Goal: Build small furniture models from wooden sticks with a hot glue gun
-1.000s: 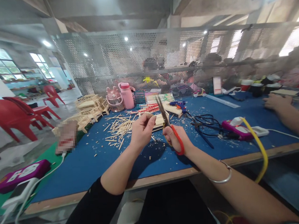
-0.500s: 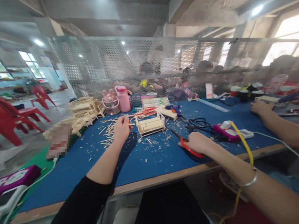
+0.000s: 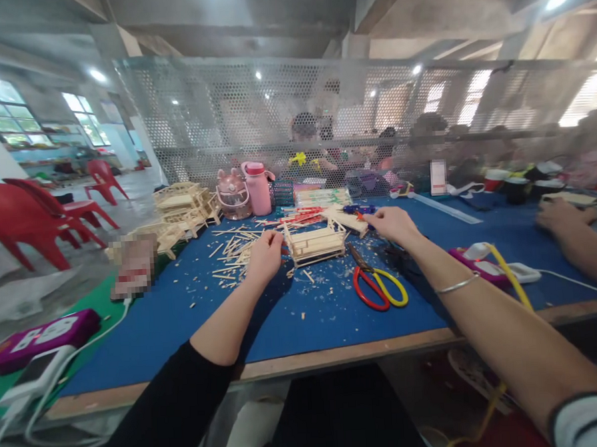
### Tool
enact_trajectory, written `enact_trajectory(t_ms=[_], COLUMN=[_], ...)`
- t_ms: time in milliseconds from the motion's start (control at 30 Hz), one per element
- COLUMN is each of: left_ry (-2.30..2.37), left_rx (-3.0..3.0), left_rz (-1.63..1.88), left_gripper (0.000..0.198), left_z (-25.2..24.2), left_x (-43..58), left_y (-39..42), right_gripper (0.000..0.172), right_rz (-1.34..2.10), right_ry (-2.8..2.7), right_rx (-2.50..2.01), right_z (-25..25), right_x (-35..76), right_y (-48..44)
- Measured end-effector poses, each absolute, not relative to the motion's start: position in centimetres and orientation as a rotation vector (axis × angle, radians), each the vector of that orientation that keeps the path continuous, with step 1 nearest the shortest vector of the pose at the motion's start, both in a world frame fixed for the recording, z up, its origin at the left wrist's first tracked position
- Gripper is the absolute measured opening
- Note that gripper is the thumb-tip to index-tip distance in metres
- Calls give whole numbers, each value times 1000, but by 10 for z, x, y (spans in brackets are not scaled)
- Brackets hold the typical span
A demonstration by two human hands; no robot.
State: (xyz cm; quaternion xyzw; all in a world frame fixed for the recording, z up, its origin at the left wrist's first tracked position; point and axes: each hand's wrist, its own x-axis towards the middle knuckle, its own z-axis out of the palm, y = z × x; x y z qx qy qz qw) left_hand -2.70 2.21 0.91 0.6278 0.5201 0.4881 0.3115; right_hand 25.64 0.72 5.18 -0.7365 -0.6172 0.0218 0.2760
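My left hand is closed in a pinch beside the left end of a small wooden model built of thin sticks. A short light stick seems to be in its fingertips, mostly hidden. At the back, my right hand has its fingers closed around the handle of a blue hot glue gun lying on the table. Scissors with one red and one yellow handle lie open in front of the right hand. Loose wooden sticks are scattered behind and left of my left hand.
Finished stick models, a pink bottle and a clear pink jug stand at the back left. A perforated metal screen rises behind. A purple power strip with cables lies right, near a co-worker's hand.
My right hand has put down the scissors and moved back to the glue gun. The left hand has come closer to the model's left end. The view has turned slightly left.
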Motion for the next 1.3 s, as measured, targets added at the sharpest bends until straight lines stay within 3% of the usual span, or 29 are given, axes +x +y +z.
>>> enact_trajectory(t_ms=[100,267,533,733,833,933,1033,1167,1300], left_ry=[1362,1061,1071,992,1091,1266,1184,981,1040], left_rx=[1921,2307,2096,1963,2042,1921,1691,1949,2150], left_rz=[1428,1384,1141,994,1066,1458,1745,1422,1332], left_gripper=[26,24,38,42,46,45,33,32,33], left_z=[14,25,19,16,16,22,36,49,38], left_x=[-25,-10,3,5,0,-9,-16,-11,-10], left_y=[12,-17,-25,-31,-30,-17,6,29,28], right_gripper=[34,38,19,21,23,20,14,11,15], right_rz=[93,897,1228,1428,1388,1146,813,633,608], right_ry=[-1620,-1811,-1593,-1457,-1442,-1656,-1912,-1955,-1879], right_rx=[-1609,-924,-661,-644,-663,-775,-950,-1141,-1140], right_z=[40,30,12,11,11,11,10,7,-4], right_x=[227,168,178,165,164,168,171,168,163], right_y=[11,-4,-8,-11,-11,-10,-5,3,4])
